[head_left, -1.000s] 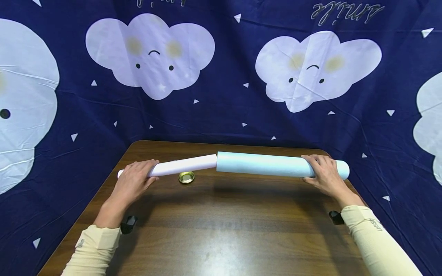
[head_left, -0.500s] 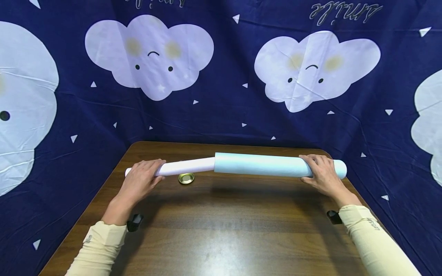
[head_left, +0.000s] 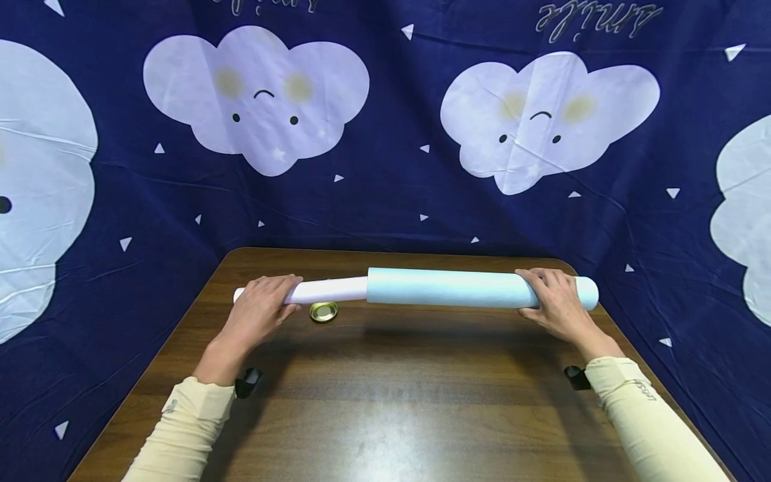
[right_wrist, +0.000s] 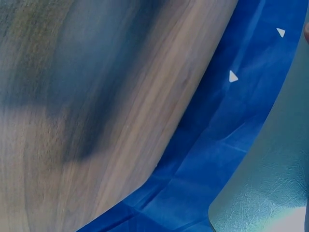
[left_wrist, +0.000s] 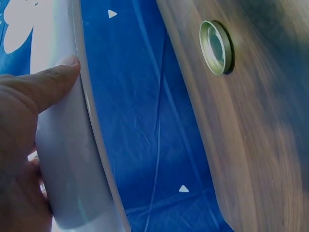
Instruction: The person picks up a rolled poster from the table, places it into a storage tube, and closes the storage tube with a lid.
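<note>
My left hand grips a thin white rolled sheet near its left end. In the left wrist view, a finger lies across this white roll, and a loose lengthwise edge shows. My right hand holds a thicker light blue rolled sheet near its right end. The white roll's right end sits inside the blue roll's left opening. Both rolls are raised above the table, nearly level and in line. The right wrist view shows the blue roll's lightly creased surface; that hand is almost wholly out of it.
A brown wooden table lies beneath the rolls. On it, behind the white roll's lower edge, rests a round gold-rimmed lid. A dark blue cloth with white clouds hangs at the back and sides.
The left hand has moved right, and the white roll has slid further into the blue one. Less white now shows between the hand and the blue roll. The right hand has shifted slightly left.
</note>
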Tool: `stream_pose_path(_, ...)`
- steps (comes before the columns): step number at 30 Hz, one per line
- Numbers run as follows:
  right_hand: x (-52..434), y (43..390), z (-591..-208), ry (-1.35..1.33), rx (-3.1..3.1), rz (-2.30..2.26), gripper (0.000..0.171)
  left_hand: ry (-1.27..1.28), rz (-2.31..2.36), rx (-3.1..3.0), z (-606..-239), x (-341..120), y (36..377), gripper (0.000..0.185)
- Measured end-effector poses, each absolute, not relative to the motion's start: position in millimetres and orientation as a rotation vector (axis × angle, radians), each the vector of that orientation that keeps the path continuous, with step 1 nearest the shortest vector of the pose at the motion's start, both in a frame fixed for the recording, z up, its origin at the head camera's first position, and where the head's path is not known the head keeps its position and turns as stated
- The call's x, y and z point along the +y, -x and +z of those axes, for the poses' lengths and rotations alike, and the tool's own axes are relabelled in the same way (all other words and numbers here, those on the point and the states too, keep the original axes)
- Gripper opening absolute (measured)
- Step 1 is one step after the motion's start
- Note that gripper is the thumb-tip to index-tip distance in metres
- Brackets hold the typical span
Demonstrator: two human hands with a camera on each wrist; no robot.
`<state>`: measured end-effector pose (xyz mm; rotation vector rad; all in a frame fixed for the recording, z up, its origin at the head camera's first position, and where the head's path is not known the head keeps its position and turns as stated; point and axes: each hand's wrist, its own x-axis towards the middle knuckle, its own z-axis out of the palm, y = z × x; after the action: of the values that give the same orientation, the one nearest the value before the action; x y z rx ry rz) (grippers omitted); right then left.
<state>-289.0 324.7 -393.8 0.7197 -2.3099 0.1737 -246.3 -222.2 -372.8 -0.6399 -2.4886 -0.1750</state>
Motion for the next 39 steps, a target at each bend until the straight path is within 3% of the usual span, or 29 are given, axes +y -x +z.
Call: stream_pose_path(39, 314.1, 287.4, -393.6, -0.732, -2.326, 0.181, 0.082, 0.758, -0.132, -2.502, -373.8, -167.4, 260.2, 0.051)
